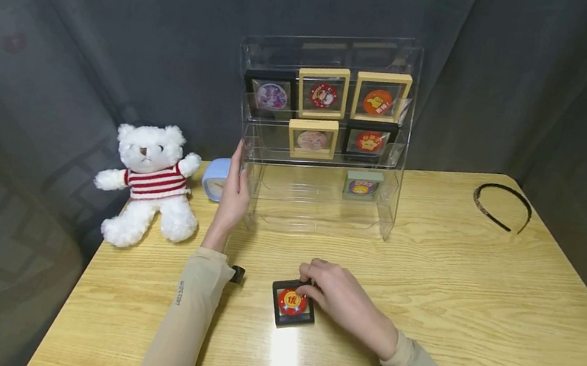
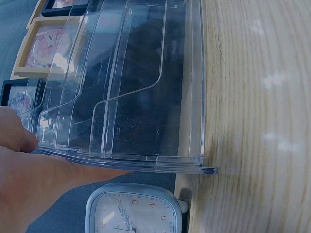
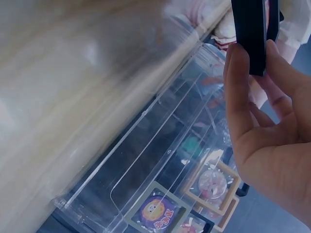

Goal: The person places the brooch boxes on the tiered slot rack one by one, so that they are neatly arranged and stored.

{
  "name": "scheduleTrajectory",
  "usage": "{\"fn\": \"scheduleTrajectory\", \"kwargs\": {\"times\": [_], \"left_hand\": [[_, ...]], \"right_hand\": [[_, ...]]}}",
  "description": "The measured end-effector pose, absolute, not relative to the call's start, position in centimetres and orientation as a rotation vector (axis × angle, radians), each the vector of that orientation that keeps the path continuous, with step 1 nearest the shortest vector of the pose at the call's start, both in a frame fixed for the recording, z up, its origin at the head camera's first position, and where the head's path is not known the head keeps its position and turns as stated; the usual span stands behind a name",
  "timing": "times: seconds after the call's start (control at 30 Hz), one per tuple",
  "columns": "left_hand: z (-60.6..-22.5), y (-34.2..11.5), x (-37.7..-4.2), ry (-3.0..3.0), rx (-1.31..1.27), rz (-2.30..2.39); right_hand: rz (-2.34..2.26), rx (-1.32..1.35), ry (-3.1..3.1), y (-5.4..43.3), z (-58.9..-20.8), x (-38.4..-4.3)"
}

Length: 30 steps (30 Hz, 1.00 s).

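Note:
In the head view, my right hand (image 1: 337,295) pinches a small black display frame (image 1: 279,306) by its upper right edge, thumb on one side and fingers on the other. A red round badge (image 1: 291,302) with a yellow centre sits inside it. Whether the frame touches the tabletop is unclear. My left hand (image 1: 235,197) holds the left side of a clear tiered display rack (image 1: 296,208). From the left wrist view, parts of that hand lie on both sides of the rack's side panel (image 2: 146,165).
Cream frames (image 1: 319,115) and black frames (image 1: 347,141) fill the rack's upper tiers; a green frame (image 1: 361,197) stands lower right. Left of the rack are a blue clock (image 1: 212,182) and a white teddy bear (image 1: 155,187). A headband (image 1: 492,218) lies far right on the wooden table (image 1: 456,288).

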<state>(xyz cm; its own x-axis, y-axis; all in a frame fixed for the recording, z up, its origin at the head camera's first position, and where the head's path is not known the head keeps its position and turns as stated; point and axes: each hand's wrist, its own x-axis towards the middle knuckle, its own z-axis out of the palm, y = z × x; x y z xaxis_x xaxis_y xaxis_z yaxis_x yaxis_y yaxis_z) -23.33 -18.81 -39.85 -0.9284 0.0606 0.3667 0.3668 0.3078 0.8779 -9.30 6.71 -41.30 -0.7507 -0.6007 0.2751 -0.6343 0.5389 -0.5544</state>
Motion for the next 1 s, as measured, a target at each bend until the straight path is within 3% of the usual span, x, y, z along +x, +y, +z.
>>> {"fn": "scheduleTrajectory", "kwargs": {"times": [1.0], "left_hand": [[-39.6,-18.7,-23.1,-2.317,-0.382,-1.652]], "right_hand": [[0.939,0.942,-2.566,8.1,-39.6,-11.8]]}}
